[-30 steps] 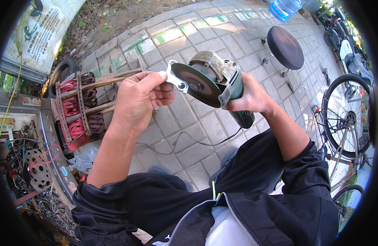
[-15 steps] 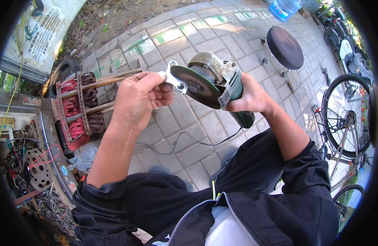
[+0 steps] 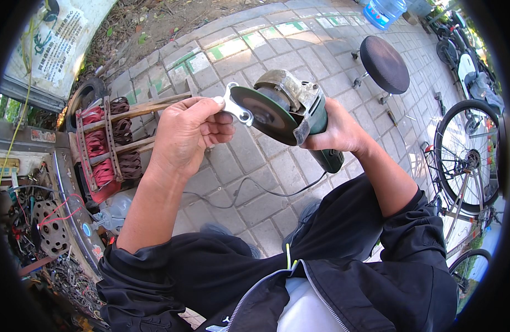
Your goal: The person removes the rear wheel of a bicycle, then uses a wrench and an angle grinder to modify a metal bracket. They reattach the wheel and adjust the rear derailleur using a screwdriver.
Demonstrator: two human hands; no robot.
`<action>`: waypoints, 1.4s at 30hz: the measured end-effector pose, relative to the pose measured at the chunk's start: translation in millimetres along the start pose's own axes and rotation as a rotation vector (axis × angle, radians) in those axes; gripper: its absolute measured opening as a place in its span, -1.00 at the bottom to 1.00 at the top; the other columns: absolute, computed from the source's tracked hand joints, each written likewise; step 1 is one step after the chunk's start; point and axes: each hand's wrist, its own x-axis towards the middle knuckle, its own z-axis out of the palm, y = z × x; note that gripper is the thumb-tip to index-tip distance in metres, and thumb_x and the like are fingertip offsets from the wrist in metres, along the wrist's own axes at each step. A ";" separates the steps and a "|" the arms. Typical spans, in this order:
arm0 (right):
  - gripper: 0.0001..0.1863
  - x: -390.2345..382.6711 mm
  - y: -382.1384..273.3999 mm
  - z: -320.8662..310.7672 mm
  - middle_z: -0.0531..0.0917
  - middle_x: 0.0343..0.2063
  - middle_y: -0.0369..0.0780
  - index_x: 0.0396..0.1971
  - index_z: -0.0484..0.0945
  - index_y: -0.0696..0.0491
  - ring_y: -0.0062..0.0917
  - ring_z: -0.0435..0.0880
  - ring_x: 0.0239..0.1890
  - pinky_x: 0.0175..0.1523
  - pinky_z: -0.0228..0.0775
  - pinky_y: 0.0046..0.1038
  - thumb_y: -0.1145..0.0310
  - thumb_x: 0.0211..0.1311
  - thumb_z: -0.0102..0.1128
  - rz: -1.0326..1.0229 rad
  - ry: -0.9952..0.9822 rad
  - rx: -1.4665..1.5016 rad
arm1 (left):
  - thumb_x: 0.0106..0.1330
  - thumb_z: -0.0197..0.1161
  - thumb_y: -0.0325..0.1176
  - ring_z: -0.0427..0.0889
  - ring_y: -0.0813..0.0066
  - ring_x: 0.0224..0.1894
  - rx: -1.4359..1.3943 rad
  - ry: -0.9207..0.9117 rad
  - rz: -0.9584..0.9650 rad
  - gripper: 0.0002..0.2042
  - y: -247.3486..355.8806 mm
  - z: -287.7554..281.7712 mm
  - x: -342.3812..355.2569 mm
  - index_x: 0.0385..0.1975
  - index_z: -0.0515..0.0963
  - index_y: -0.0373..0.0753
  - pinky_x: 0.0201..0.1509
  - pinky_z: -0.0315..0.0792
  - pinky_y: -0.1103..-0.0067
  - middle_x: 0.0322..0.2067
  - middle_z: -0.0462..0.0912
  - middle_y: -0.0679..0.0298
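Note:
My left hand (image 3: 191, 130) pinches a small silver metal plate with holes (image 3: 236, 108) between thumb and finger, its other fingers curled. The plate is against, or very close to, the disc (image 3: 266, 114) of a dusty angle grinder; I cannot tell if they touch. My right hand (image 3: 338, 128) is wrapped round the grinder's dark green body (image 3: 329, 159), its metal guard (image 3: 291, 86) on top. A dark cord (image 3: 288, 194) runs from the grinder across the paving below.
A folded stool with red strapping (image 3: 100, 166) lies at left beside a tyre (image 3: 89, 91) and a cluttered box of parts (image 3: 50, 232). A round stool (image 3: 383, 63), screwdriver (image 3: 393, 119) and blue water jug (image 3: 383, 14) are beyond; bicycles (image 3: 459, 166) line the right.

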 end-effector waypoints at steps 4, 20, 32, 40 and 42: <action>-0.28 1.1 2.5 0.9 0.66 -0.15 -0.19 0.06 0.49 0.20 -0.51 0.60 -0.10 0.10 0.43 -0.45 0.28 -0.22 0.48 -0.023 0.015 0.017 | 0.33 0.23 -0.34 0.66 0.47 -0.45 0.005 0.003 -0.002 -0.84 -2.3 -1.8 1.1 -0.27 0.61 -0.30 -0.30 0.56 0.53 -0.44 0.68 0.24; -0.48 -4.0 6.1 -8.0 0.64 -0.34 -0.31 -0.13 0.59 0.17 -0.64 0.57 -0.30 -0.14 0.46 -0.49 0.31 -0.19 0.49 -0.018 0.121 0.134 | 0.34 0.25 -0.40 0.68 0.44 -0.37 0.038 0.131 0.192 -0.88 -1.5 -2.2 7.2 -0.27 0.59 -0.32 -0.20 0.60 0.50 -0.38 0.69 0.19; -0.55 19.6 30.8 -10.7 0.64 -0.40 -0.08 -0.20 0.49 0.25 -0.40 0.70 -0.42 -0.29 0.60 -0.40 0.22 0.04 0.36 0.250 0.341 0.688 | 0.40 0.22 -0.41 0.72 0.43 -0.25 0.040 0.083 0.291 -0.86 -6.3 1.0 4.3 -0.18 0.54 -0.35 -0.11 0.63 0.49 -0.30 0.68 0.21; -0.61 55.6 40.8 2.3 0.56 -0.49 -0.18 -0.28 0.49 0.20 -0.46 0.60 -0.53 -0.39 0.57 -0.33 0.27 -0.02 0.41 0.367 0.474 1.033 | 0.41 0.05 -0.55 0.72 0.25 -0.21 0.089 0.100 0.207 -0.84 -9.5 -1.0 3.4 -0.07 0.42 -0.21 -0.10 0.66 0.35 -0.20 0.58 0.18; -0.62 68.2 41.1 11.7 0.55 -0.48 -0.19 -0.28 0.49 0.19 -0.46 0.59 -0.52 -0.39 0.57 -0.32 0.27 0.00 0.41 0.377 0.468 1.109 | 0.40 -0.01 -0.57 0.71 0.22 -0.21 0.082 0.148 0.065 -0.82 -14.0 -7.9 3.1 -0.06 0.41 -0.21 -0.10 0.66 0.33 -0.21 0.56 0.17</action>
